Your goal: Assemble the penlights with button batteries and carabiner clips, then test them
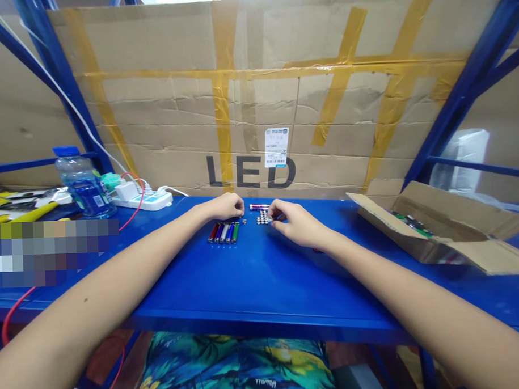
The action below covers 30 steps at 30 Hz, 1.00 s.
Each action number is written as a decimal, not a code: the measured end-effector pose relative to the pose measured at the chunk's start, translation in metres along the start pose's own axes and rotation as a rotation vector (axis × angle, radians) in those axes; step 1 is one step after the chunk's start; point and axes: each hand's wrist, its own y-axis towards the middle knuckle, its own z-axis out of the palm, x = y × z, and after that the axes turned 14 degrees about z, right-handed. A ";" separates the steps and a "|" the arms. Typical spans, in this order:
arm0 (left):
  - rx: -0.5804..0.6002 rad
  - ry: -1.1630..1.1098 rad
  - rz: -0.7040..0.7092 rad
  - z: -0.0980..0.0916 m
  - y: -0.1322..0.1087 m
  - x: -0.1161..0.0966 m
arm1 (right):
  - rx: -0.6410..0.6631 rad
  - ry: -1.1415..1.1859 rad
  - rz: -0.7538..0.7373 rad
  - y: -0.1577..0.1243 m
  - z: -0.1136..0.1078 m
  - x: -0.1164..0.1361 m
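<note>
Just behind a row of slim metal tubes [223,233] in red, purple, silver, blue and green, my left hand [226,207] has its fingers curled together. A tiny shiny piece [244,221] lies right under those fingertips; whether anything is pinched in them is hidden. My right hand [293,223] closes thumb and forefinger on a small round silver piece [269,218]. This is at the right edge of a cluster of small round silver pieces [261,217]. Behind the cluster lies a purple-pink metal tube [257,207], partly covered by the right hand.
An open cardboard box [444,250] with small parts stands at right on the blue table [245,286]. At left are a bottle [86,186], a white power strip [151,199] and yellow-handled items [34,213]. A large taped carton [175,118] walls off the back.
</note>
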 end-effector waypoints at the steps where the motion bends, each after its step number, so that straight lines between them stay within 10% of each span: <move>1: -0.004 -0.005 -0.010 0.000 -0.001 0.000 | 0.001 0.001 0.002 0.000 0.000 0.000; 12: -0.612 0.085 0.444 -0.005 -0.011 -0.063 | -0.088 0.196 0.059 0.004 0.000 -0.006; 30: -0.618 0.081 0.531 -0.007 -0.018 -0.081 | -0.083 0.276 0.016 0.008 0.001 -0.011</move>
